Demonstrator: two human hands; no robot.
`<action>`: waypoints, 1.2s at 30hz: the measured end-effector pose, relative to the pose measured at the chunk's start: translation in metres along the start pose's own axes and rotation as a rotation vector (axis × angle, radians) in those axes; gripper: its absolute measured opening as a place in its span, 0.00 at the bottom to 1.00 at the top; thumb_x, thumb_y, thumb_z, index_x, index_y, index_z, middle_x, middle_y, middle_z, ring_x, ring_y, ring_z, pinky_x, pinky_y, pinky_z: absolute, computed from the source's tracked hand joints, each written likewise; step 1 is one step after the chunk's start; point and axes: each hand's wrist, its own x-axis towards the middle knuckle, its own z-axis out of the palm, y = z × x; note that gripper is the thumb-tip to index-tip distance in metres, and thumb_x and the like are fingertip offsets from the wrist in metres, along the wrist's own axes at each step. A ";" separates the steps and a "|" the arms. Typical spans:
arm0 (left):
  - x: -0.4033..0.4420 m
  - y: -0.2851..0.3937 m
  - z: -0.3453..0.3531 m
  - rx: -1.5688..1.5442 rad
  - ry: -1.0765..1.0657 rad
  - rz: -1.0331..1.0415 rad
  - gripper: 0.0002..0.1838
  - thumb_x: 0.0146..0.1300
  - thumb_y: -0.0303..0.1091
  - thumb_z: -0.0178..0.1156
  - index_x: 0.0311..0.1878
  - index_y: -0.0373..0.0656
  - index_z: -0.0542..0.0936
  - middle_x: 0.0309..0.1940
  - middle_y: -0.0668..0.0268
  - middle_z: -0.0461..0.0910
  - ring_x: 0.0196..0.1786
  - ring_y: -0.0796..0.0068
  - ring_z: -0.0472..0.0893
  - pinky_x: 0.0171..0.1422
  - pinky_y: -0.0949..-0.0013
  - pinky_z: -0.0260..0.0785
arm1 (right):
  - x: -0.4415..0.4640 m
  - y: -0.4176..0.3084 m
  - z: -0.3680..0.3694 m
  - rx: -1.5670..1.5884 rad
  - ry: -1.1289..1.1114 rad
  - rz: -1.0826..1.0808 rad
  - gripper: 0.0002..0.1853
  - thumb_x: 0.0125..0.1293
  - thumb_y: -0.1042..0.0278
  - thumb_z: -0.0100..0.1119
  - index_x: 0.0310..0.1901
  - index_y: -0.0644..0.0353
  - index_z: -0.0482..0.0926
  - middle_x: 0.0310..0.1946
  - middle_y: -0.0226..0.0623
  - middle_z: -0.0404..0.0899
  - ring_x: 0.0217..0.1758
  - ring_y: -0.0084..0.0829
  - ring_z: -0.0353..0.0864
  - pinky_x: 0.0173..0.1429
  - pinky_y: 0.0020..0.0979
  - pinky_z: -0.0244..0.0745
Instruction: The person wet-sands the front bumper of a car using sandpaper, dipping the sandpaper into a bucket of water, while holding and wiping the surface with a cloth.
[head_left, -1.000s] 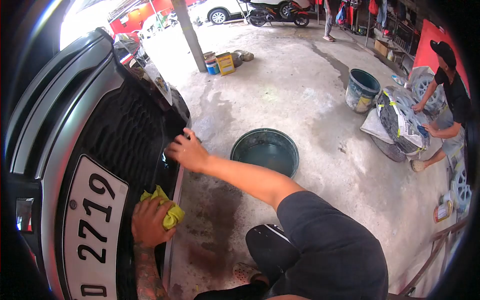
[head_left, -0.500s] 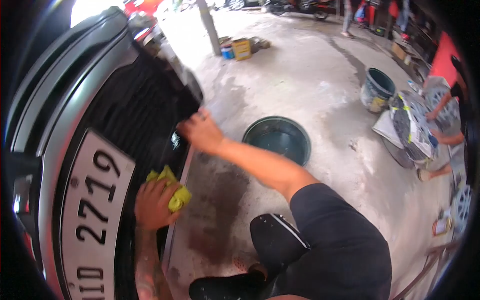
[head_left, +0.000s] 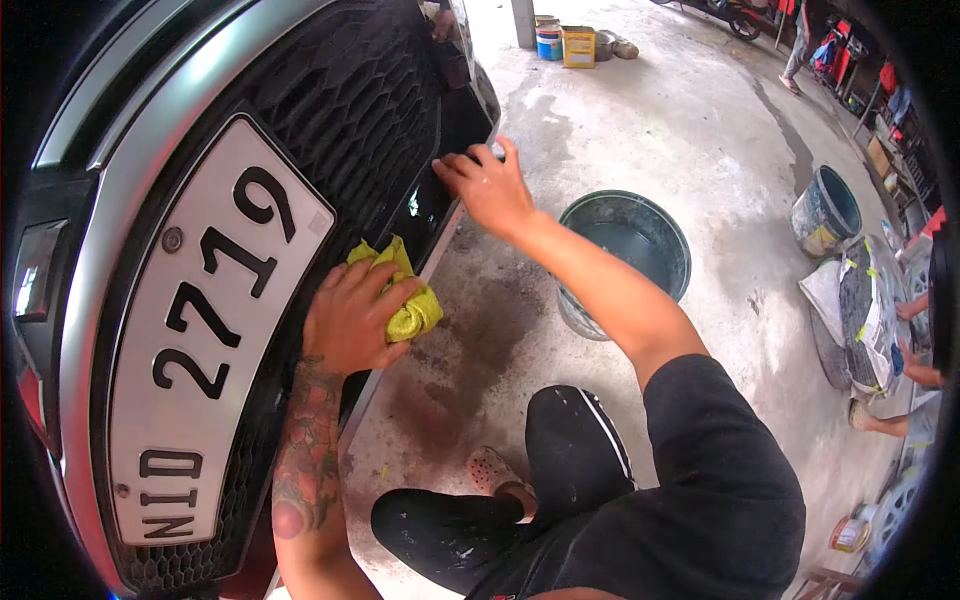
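My left hand (head_left: 350, 315), at the end of a tattooed forearm, is closed round a crumpled yellow cloth (head_left: 412, 312). It presses the cloth against the black lower trim of a car's front, beside the licence plate (head_left: 215, 340). Farther along that trim is my right hand (head_left: 487, 188), its fingers bent and apart, with fingertips at the glossy black edge (head_left: 425, 205). I see nothing held in it. Behind the plate spreads the black honeycomb grille (head_left: 350, 90), bordered by a silver band (head_left: 90, 300).
A dark green tub (head_left: 625, 245) stands on the concrete floor below my right forearm. To the right are a bucket (head_left: 825, 212), wrapped bundles (head_left: 860, 310) and another person's hands (head_left: 915, 360). Tins (head_left: 578, 46) sit by a post (head_left: 523, 22).
The view has shifted, so the plate, car front and both hands appear larger or farther right. My left hand still grips the yellow cloth, and my right hand stays at the trim edge.
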 end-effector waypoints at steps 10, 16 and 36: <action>0.000 -0.004 0.000 -0.049 0.013 0.013 0.39 0.36 0.44 0.76 0.60 0.56 0.80 0.57 0.62 0.78 0.63 0.52 0.76 0.69 0.47 0.68 | 0.004 0.000 -0.007 0.062 0.003 -0.050 0.15 0.67 0.63 0.55 0.52 0.39 0.86 0.54 0.18 0.84 0.58 0.28 0.77 0.74 0.61 0.57; -0.001 -0.002 0.000 0.010 0.001 -0.001 0.39 0.36 0.44 0.77 0.59 0.56 0.80 0.56 0.62 0.79 0.63 0.51 0.77 0.68 0.48 0.68 | 0.002 -0.020 -0.016 0.145 0.015 -0.244 0.16 0.65 0.62 0.57 0.52 0.38 0.87 0.53 0.16 0.84 0.58 0.28 0.78 0.75 0.59 0.56; 0.003 0.000 -0.004 -0.013 -0.006 -0.007 0.40 0.37 0.44 0.78 0.60 0.56 0.80 0.58 0.63 0.78 0.64 0.51 0.76 0.69 0.46 0.67 | 0.044 0.060 0.052 -0.177 -0.019 0.138 0.22 0.67 0.68 0.54 0.62 0.43 0.81 0.55 0.25 0.81 0.57 0.36 0.77 0.71 0.63 0.58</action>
